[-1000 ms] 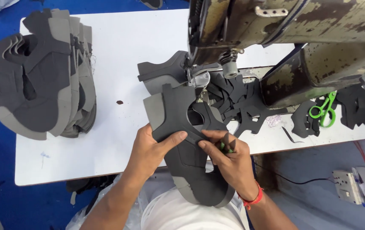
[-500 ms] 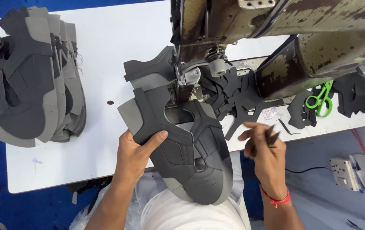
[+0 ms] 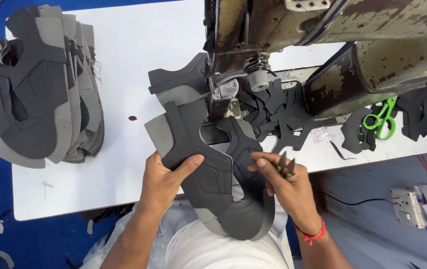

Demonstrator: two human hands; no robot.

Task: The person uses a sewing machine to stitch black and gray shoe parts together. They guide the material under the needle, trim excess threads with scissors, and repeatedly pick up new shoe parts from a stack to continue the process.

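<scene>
Two hands on dark grey shoe upper (image 3: 213,184) at white table (image 3: 123,89) edge under sewing machine (image 3: 293,45): left hand (image 3: 166,182) grips it, right hand (image 3: 285,187) fingers pinching small snips (image 3: 285,167).

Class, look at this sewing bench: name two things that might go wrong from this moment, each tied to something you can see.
1. The right hand grips small pointed snips while its fingers press the dark shoe upper; the tips might nick the material or a finger.
2. The left hand steadies the upper close to the sewing machine head; fingers may stray towards the needle area.
</scene>
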